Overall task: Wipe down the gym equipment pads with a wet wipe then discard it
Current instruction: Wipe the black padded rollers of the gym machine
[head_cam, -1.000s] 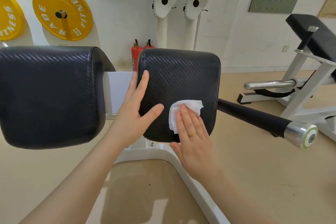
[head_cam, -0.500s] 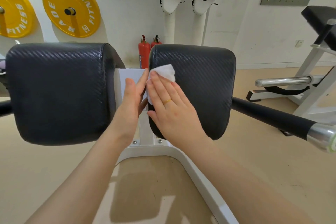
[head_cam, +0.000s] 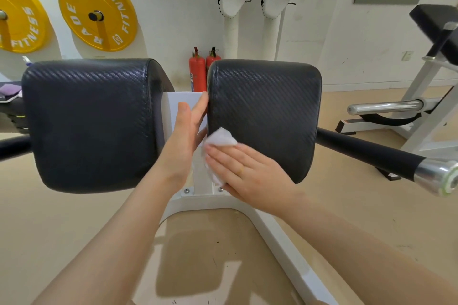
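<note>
Right hand (head_cam: 250, 171) flat on wet wipe (head_cam: 221, 138) against right pad (head_cam: 267, 111).

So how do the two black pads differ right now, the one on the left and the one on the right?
The right pad is being worked on: the right hand presses a wet wipe flat against its lower inner edge, and the left hand touches its inner side. The left pad has no hand or wipe on it. The left pad also looks wider here. Both are black, textured, rounded-cornered and upright.
</note>
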Demonstrator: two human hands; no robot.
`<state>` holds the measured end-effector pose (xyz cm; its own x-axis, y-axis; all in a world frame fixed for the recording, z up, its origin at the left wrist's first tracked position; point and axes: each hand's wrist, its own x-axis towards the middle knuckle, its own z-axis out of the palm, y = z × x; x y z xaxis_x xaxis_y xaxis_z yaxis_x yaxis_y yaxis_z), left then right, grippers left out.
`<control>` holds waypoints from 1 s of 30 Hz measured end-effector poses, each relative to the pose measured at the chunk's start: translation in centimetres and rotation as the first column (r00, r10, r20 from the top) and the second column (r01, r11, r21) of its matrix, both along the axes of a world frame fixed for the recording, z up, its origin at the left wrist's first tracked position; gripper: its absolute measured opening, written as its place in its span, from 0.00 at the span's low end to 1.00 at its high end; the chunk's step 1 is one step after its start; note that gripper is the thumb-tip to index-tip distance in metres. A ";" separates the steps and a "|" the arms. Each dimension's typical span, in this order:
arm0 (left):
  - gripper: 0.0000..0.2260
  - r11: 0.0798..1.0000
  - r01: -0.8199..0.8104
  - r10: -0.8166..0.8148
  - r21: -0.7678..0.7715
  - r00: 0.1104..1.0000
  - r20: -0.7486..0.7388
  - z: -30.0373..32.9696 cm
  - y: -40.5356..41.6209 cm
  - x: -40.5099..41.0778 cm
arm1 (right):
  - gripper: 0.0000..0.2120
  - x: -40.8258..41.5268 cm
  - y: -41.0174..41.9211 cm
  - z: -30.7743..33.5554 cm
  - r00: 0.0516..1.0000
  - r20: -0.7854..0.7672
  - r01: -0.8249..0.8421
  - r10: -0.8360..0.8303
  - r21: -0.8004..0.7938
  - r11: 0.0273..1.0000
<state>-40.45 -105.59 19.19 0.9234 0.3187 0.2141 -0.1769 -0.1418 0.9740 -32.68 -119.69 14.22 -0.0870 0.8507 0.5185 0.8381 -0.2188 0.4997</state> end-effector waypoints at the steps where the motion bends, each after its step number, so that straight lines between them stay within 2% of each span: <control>1: 0.29 1.000 0.002 -0.003 -0.027 1.000 -0.003 0.1 0.1 0.0 | 0.20 -0.1 0.9 0.6 1.000 0.003 0.016 -0.016 0.009 1.000; 3: 0.31 0.998 -0.012 0.011 -0.063 1.000 -0.010 0.3 0.3 -0.1 | 0.20 -0.5 2.1 1.1 1.000 0.001 0.028 -0.028 0.025 0.999; 5: 0.28 0.998 -0.031 0.031 -0.050 0.999 -0.016 0.3 0.0 -0.2 | 0.20 -0.6 1.7 0.6 1.000 -0.009 -0.020 0.021 0.027 0.999; 7: 0.24 0.998 -0.061 0.061 -0.002 0.998 -0.034 0.3 -0.7 -0.2 | 0.22 -0.5 -0.1 -0.8 0.997 -0.025 -0.073 0.073 0.008 0.997; 10: 0.27 0.987 -0.115 0.118 0.111 0.993 -0.020 0.2 -1.9 -0.1 | 0.18 0.4 -3.5 -3.2 0.997 -0.019 -0.069 0.069 -0.024 0.997; 14: 0.22 0.975 -0.137 0.143 0.174 0.989 -0.026 0.1 -3.0 0.2 | 0.18 2.1 -7.1 -3.6 0.991 -0.118 0.089 -0.064 0.218 0.972; 18: 0.22 0.973 -0.154 0.158 0.174 0.987 -0.012 0.3 -3.6 0.4 | 0.14 4.3 -7.2 -0.3 0.964 -0.222 0.238 -0.148 0.467 0.851; 22: 0.23 0.965 -0.190 0.196 0.182 0.980 -0.020 0.3 -3.5 0.9 | 0.16 5.4 -5.7 1.9 0.948 -0.286 0.288 -0.141 0.577 0.764; 25: 0.24 0.957 -0.198 0.206 0.211 0.978 -0.016 -0.1 -3.1 1.1 | 0.14 3.9 -6.7 -1.2 0.959 -0.275 0.216 -0.068 0.555 0.803; 27: 0.24 0.955 -0.194 0.199 0.224 0.980 -0.001 -0.4 -2.8 1.1 | 0.15 2.0 -7.8 -4.3 0.951 -0.309 0.167 -0.018 0.466 0.869; 30: 0.24 0.955 -0.188 0.185 0.227 0.982 0.036 -0.5 -3.0 1.1 | 0.15 0.7 -9.0 -6.5 0.956 -0.293 0.136 -0.031 0.345 0.929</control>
